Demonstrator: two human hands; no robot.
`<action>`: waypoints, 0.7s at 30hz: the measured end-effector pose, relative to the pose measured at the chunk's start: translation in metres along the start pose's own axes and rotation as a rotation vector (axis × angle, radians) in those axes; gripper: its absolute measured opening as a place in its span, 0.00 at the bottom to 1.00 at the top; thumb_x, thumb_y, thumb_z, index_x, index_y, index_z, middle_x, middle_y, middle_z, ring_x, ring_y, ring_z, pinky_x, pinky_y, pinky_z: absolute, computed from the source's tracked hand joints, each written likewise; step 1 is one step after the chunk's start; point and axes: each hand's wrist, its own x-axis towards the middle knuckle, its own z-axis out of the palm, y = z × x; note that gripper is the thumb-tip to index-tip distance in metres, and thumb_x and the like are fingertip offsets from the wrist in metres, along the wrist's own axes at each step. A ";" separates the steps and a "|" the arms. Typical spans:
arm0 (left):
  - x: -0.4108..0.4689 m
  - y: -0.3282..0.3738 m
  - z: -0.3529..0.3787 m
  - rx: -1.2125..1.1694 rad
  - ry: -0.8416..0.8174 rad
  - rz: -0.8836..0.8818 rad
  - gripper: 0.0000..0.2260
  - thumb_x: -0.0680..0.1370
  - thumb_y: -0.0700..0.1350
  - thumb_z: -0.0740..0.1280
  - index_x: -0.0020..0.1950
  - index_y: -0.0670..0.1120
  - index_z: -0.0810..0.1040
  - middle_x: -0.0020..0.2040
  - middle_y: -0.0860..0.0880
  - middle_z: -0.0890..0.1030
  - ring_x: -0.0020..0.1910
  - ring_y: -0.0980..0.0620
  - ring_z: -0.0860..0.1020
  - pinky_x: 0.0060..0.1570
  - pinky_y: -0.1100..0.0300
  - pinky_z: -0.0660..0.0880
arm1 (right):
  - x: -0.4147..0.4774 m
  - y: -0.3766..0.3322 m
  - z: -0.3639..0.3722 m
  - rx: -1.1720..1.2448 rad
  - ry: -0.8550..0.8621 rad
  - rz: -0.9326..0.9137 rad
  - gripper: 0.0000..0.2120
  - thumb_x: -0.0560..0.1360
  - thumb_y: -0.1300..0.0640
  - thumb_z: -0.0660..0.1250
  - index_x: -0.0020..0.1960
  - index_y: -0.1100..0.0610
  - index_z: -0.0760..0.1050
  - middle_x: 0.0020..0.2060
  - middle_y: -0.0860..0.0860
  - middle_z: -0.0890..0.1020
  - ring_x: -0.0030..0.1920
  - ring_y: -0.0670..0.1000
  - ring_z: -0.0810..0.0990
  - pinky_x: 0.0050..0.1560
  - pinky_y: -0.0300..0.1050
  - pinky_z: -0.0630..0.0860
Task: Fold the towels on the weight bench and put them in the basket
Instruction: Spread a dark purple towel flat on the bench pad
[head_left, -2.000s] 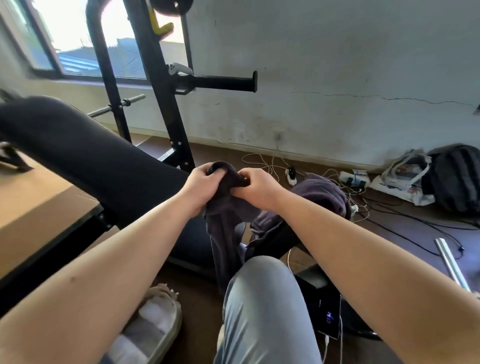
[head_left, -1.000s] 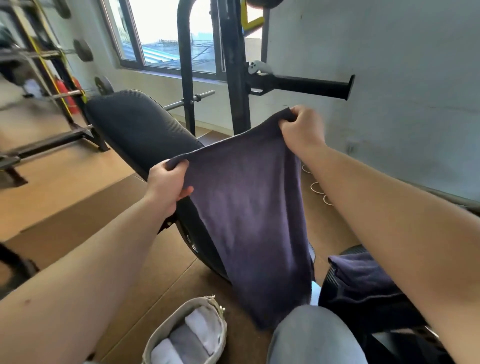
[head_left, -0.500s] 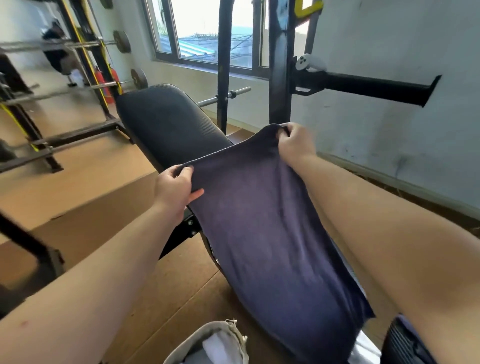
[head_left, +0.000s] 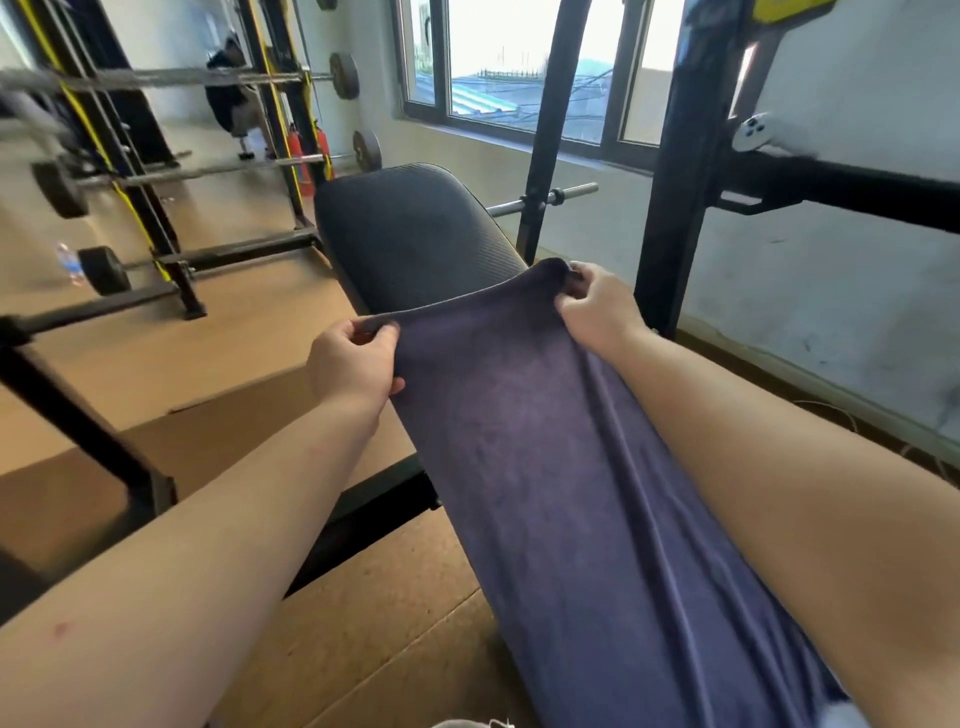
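Since half a second ago: towel (head_left: 545, 467) lowered, far edge now at the black pad of the counter (head_left: 410, 234); basket mostly gone from view, only a pale scrap at the bottom edge, identity uncertain.

Grip, left hand (head_left: 353, 358): closed, pinching the towel's far left corner. Grip, right hand (head_left: 597, 306): closed, pinching the far right corner.

Towel: stretched between both hands, running back along the counter toward the body, lengthwise creases on the right side.

Risk: uneven tension leaving creases, giving a crooked fold; near end hanging off the counter's edge and dragging the cloth to the floor once released.
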 end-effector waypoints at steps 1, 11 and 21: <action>0.006 -0.001 -0.001 0.026 0.017 0.007 0.11 0.81 0.52 0.70 0.61 0.51 0.78 0.54 0.52 0.79 0.43 0.53 0.78 0.45 0.52 0.85 | 0.007 -0.003 0.005 0.008 0.000 -0.002 0.25 0.75 0.55 0.66 0.72 0.51 0.75 0.61 0.48 0.84 0.63 0.51 0.80 0.68 0.51 0.74; 0.048 0.007 -0.008 -0.081 0.092 -0.017 0.13 0.81 0.47 0.70 0.65 0.49 0.78 0.59 0.51 0.81 0.53 0.47 0.81 0.45 0.54 0.85 | 0.054 -0.031 0.032 0.044 -0.043 -0.024 0.39 0.67 0.50 0.67 0.78 0.51 0.65 0.67 0.45 0.78 0.67 0.48 0.77 0.70 0.47 0.73; 0.047 -0.001 -0.007 0.208 0.214 0.256 0.16 0.79 0.44 0.72 0.65 0.52 0.75 0.68 0.43 0.71 0.61 0.48 0.75 0.54 0.63 0.74 | 0.031 -0.017 0.034 -0.220 0.039 -0.122 0.18 0.76 0.57 0.70 0.65 0.53 0.71 0.61 0.55 0.73 0.62 0.59 0.75 0.58 0.46 0.69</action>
